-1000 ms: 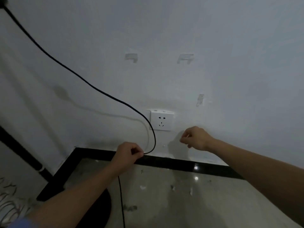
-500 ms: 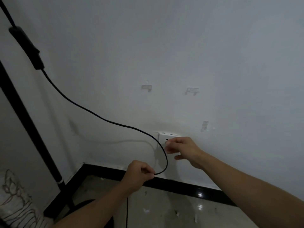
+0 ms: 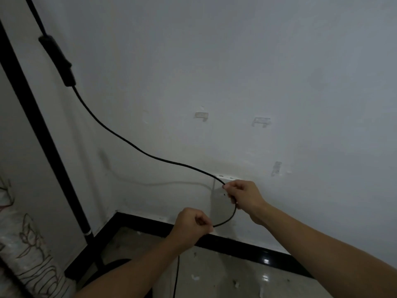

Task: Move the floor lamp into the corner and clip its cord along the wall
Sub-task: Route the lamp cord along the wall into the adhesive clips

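Cord point(image 3: 133, 145) looped between both grips, right hand point(image 3: 245, 195), left hand point(image 3: 191, 225)

No readable text, label or number shows, perhaps owing to dimness.

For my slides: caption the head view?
Both hands, left and right, hold the cord by the wall.

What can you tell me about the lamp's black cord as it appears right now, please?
The cord is thin, black and looks rubbery. It hangs slack from an inline switch near the lamp pole, sags across the white wall, and curves in a loop between the right hand and left hand, both pinching it. Below, it drops toward the floor. No clip holds it.
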A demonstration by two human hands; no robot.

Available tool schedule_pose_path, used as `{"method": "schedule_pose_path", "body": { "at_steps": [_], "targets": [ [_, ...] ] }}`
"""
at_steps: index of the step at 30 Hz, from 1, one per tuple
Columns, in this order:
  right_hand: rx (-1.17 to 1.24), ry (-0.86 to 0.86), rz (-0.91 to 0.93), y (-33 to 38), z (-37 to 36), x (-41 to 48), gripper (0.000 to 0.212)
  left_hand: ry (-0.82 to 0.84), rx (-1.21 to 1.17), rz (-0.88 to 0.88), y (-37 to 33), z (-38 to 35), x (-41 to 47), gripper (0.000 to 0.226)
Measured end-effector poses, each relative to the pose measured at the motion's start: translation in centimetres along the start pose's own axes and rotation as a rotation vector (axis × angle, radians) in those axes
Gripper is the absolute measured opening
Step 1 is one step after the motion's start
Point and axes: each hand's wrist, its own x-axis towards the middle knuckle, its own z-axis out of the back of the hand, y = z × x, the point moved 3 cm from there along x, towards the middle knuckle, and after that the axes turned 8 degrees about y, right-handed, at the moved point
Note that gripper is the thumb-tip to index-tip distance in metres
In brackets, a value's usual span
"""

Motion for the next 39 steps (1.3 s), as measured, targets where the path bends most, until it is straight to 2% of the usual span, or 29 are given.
{"method": "schedule_pose_path", "body": {
  "at_steps": [4, 7, 9, 10, 13, 17, 22, 28, 34, 39],
  "targets": [
    [-0.201, -0.166, 0.108, 1.6, 0.9, 0.5, 0.017, -0.238, 0.262, -0.209, -2.5, 2.5, 0.9, 0.006],
    [-0.299, -0.195, 0.200, 2.8, 1.0, 0.4, 0.016, -0.445, 0.560, -0.463, -6.1, 3.8, 1.3, 0.011],
    [-0.329, -0.198, 0.246, 3.6, 0.8, 0.3, 0.017, -0.552, 0.696, -0.574, -7.9, 4.7, 1.9, 0.017],
    [-0.326, -0.197, 0.261, 4.1, 0.7, 0.3, 0.018, -0.595, 0.752, -0.580, -8.4, 5.3, 2.3, 0.021],
    [-0.292, -0.192, 0.286, 5.6, 0.5, 0.2, 0.018, -0.645, 0.835, -0.448, -8.2, 7.6, 3.9, 0.026],
    [-0.340, -0.180, 0.363, 9.6, 0.3, 0.7, 0.015, -0.580, 0.665, -0.371, -8.2, 9.7, 4.7, 0.021],
    [-0.540, -0.202, 0.469, 16.5, 1.4, 2.2, 0.011, -0.775, 0.298, -0.232, -9.5, 12.6, 5.2, 0.017],
    [-0.722, -0.299, 0.568, 22.0, 1.0, 3.4, 0.013, -0.777, -0.054, -0.038, -10.5, 13.8, 7.2, 0.016],
    [-0.872, -0.320, 0.495, 21.7, 0.4, 4.6, 0.015, -0.719, -0.134, 0.066, -9.8, 14.0, 8.1, 0.020],
    [-0.866, -0.397, 0.501, 21.0, 0.7, 4.9, 0.019, -0.831, -0.208, -0.019, -10.8, 15.1, 7.7, 0.017]
  ]
}}
